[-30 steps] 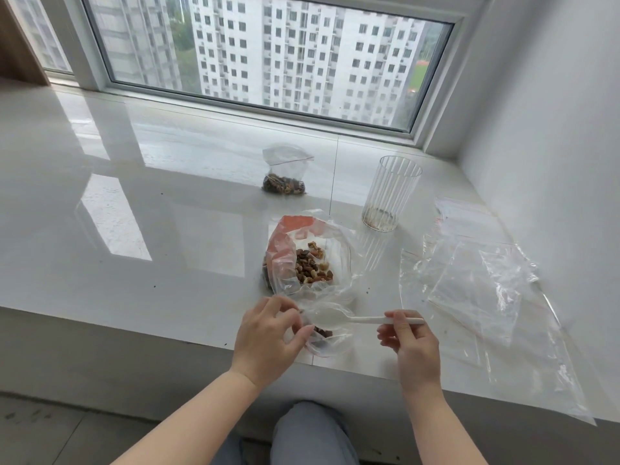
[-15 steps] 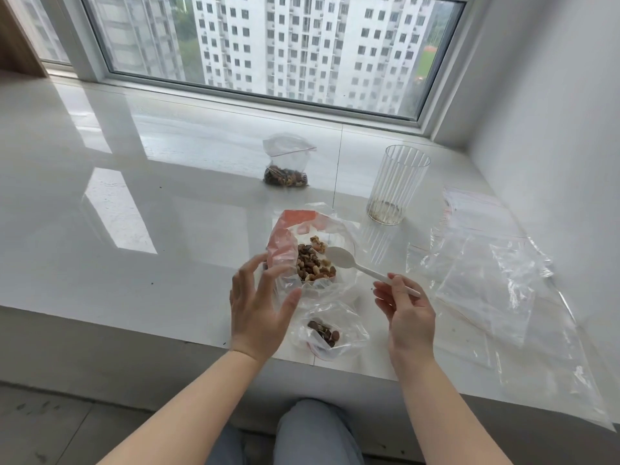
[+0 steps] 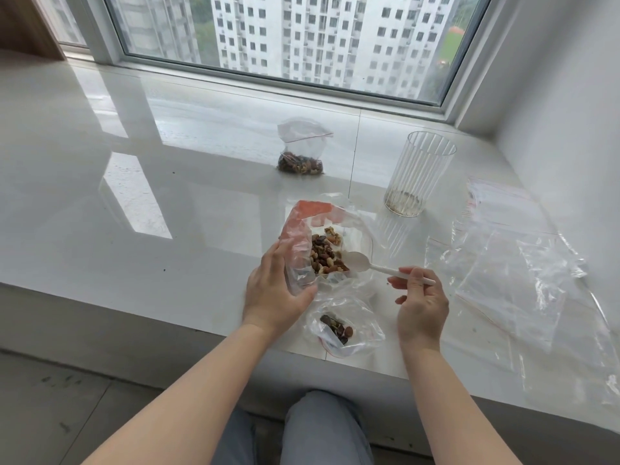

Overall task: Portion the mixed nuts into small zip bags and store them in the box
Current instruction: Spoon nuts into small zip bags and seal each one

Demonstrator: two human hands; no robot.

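- Brown mixed nuts (image 3: 324,256) lie in a large clear plastic bag with an orange patch (image 3: 302,236), centre of frame
- Left hand (image 3: 275,290) curls around that bag's left edge
- Right hand (image 3: 421,305) pinches a white plastic spoon (image 3: 375,266), bowl touching the nuts
- Small clear zip bag (image 3: 345,327) with few nuts lies just below
- Another filled small zip bag (image 3: 302,152) stands above centre
- Ribbed clear glass cup (image 3: 417,172) stands upper right, above loose empty clear bags (image 3: 523,280) on the glossy white sill (image 3: 134,213)
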